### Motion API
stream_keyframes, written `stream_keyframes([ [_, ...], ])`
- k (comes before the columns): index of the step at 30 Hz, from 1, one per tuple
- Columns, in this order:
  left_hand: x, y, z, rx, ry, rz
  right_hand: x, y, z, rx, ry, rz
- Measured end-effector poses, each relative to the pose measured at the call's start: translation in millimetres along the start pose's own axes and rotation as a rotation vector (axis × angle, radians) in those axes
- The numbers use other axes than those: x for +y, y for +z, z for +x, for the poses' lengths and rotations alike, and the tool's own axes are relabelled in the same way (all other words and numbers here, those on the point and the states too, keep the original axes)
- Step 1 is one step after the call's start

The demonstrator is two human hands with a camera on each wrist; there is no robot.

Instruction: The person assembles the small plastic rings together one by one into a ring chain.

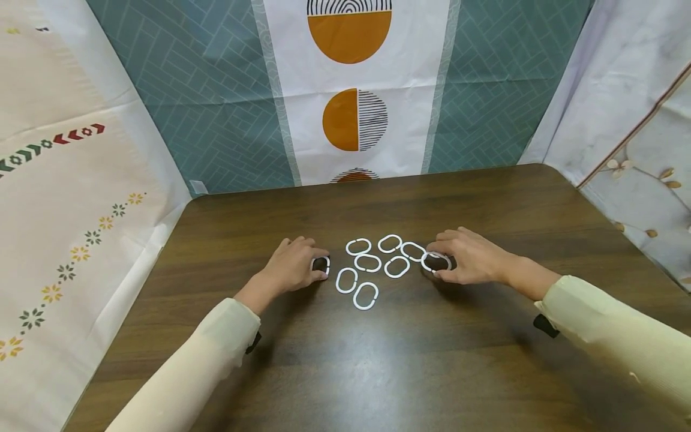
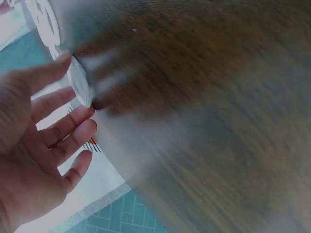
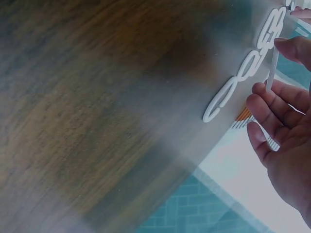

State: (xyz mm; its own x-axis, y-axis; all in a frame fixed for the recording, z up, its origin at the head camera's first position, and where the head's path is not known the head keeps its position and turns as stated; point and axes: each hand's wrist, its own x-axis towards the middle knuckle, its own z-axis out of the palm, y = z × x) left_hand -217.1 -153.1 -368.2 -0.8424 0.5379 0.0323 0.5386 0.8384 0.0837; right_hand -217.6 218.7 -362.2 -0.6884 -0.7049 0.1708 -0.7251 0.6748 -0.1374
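My left hand (image 1: 291, 264) pinches a white oval plastic curtain ring (image 1: 328, 264) by its ends between thumb and fingers, left of a loose group of similar rings. Seen from the left wrist, the ring (image 2: 80, 81) stands tilted between thumb and fingertips. Right of the group, my right hand (image 1: 475, 258) holds another white oval ring (image 1: 423, 262) between thumb and fingertips; it appears edge-on (image 3: 273, 70) in the right wrist view. Several rings lie between the hands, including one ring (image 1: 354, 298) nearest me and one ring (image 1: 402, 252) close to the right fingers.
The brown wooden table (image 1: 345, 372) carries the rings near its middle. A teal and white patterned cloth (image 1: 216, 132) hangs behind its far edge. Pale printed cloths hang at the left (image 1: 70, 198) and the right (image 1: 648, 156).
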Motion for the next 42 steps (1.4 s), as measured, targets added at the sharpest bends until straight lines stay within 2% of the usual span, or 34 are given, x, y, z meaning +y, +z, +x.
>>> stream_keyframes([
  [6, 2.5, -1.6, -5.2, -0.054, -0.001, -0.017, 3.2, 1.1, -1.9, 0.010, -0.012, -0.007],
  [13, 2.3, -0.1, -5.2, -0.044, 0.004, -0.040, 3.8, 1.6, -0.1, 0.033, -0.029, -0.004],
  [19, 4.4, -0.7, -4.6, -0.084, 0.003, -0.049, 3.9, 3.2, 0.0, 0.019, -0.016, 0.005],
  [30, 7.2, -0.7, -1.0, -0.050, -0.028, -0.077, 4.3, 1.9, 2.5, 0.014, -0.022, 0.004],
  [36, 4.5, -1.7, 0.9, -0.032, -0.031, -0.134, 4.0, 1.9, 2.3, 0.033, -0.034, 0.004],
  [42, 0.6, -3.5, 4.5, -0.044, -0.025, -0.201, 2.6, 2.4, 1.9, 0.043, -0.023, 0.015],
])
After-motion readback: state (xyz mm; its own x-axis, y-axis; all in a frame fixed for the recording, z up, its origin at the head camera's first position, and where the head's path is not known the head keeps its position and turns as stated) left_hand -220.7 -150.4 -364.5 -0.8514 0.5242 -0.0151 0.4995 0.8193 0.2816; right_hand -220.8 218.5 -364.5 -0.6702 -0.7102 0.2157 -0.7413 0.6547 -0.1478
